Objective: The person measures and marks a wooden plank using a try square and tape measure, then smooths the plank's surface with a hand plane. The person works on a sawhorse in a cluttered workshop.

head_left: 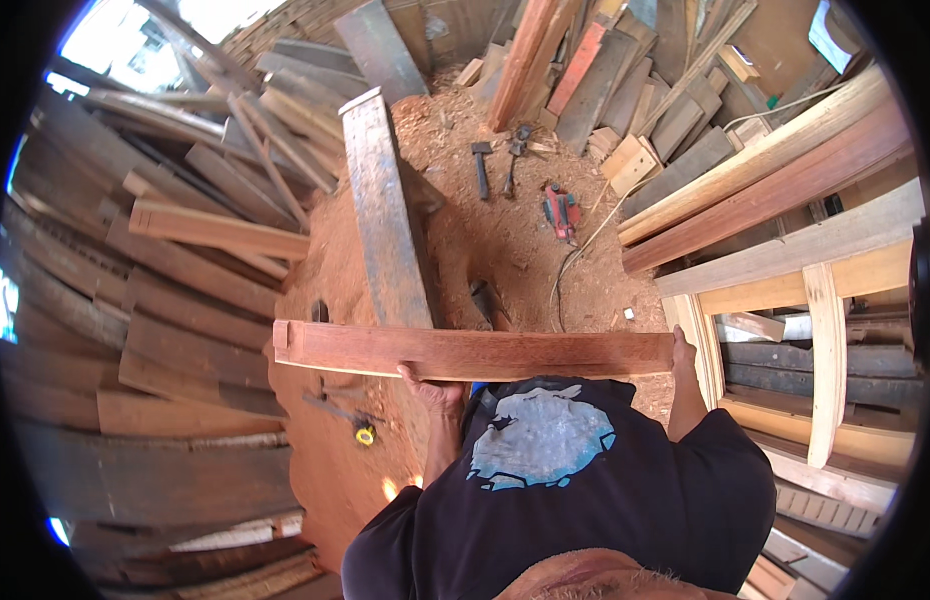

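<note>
Across my front lies a long reddish-brown wooden board, its length running left to right. My left hand grips its near edge left of the middle, the thumb showing on the edge and the other fingers hidden underneath. At the board's right end, my right hand is closed around the end. The board's left part passes over the near end of a thick worn beam; whether it rests on it I cannot tell. A step is cut at the board's left tip.
On the sawdust-covered ground lie a hammer, another handled tool and a red power tool with a cord. A yellow tape measure is at lower left. Stacked planks line the left; a pale wooden frame stands right.
</note>
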Demonstrator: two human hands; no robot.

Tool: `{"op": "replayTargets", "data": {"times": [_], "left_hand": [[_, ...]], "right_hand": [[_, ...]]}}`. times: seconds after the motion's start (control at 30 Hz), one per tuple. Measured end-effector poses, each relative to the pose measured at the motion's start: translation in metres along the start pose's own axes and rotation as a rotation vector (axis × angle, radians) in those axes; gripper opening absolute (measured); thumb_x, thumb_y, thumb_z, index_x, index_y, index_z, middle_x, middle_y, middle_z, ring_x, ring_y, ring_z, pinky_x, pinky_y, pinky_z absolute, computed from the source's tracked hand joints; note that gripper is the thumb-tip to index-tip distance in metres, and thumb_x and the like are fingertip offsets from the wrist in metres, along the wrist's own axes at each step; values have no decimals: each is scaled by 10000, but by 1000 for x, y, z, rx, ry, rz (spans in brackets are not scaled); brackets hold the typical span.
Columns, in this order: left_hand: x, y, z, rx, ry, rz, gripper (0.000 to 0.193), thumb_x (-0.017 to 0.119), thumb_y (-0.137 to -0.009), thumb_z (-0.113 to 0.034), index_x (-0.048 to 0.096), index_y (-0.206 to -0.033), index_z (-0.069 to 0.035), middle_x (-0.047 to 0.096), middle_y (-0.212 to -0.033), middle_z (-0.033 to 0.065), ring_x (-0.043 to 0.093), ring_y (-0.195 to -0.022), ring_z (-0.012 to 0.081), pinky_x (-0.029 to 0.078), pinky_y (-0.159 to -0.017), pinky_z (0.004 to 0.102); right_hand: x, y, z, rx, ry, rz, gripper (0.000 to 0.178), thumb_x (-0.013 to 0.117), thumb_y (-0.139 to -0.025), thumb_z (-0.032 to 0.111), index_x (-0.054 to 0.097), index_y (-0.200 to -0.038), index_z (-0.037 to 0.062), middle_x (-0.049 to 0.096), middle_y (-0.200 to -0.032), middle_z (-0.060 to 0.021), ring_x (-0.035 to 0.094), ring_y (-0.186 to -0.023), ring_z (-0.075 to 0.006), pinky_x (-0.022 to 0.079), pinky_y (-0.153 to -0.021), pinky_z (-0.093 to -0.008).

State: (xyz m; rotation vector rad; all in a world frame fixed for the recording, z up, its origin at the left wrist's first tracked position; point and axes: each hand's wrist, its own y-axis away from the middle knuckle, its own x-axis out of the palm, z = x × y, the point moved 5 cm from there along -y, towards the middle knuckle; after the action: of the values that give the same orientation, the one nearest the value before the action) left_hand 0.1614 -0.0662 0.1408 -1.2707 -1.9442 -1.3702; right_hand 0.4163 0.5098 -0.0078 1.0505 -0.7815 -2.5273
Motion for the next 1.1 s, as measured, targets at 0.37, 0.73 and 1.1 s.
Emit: {"op": "replayTargets", "data": {"times": [0.37, 0.73, 1.1], "left_hand": [[129, -259, -37, -133, -134, 155, 765, 717, -874, -662, 536, -1432, -171, 616, -1371, 96, 553, -1320, 331, 401, -1157, 586], [250, -405, -20, -120, -233, 217, 799, 725, -877, -642, 495, -1456, -141, 597, -1364, 96, 539, -1308, 327, 390, -1148, 584], [348, -539, 55, -136, -242, 148, 994, 803, -769, -682, 439, -1510, -127, 562, -1419, 145, 510, -1352, 369, 416, -1149, 622]], "right_hand": [[143, 19, 78, 127, -78, -40, 928, 695, -895, 681, 617, -1308, -146, 675, -1298, -230, 686, -1123, -312, 541, -992, -413], [233, -3, 190, 196, -112, -52, 1030, 654, -874, 734, 565, -1376, -161, 627, -1387, -282, 616, -1279, -366, 480, -1077, -433], [270, -60, 364, 131, 28, -112, 1040, 664, -883, 742, 568, -1375, -170, 599, -1452, -263, 550, -1380, -324, 437, -1135, -416]]}}
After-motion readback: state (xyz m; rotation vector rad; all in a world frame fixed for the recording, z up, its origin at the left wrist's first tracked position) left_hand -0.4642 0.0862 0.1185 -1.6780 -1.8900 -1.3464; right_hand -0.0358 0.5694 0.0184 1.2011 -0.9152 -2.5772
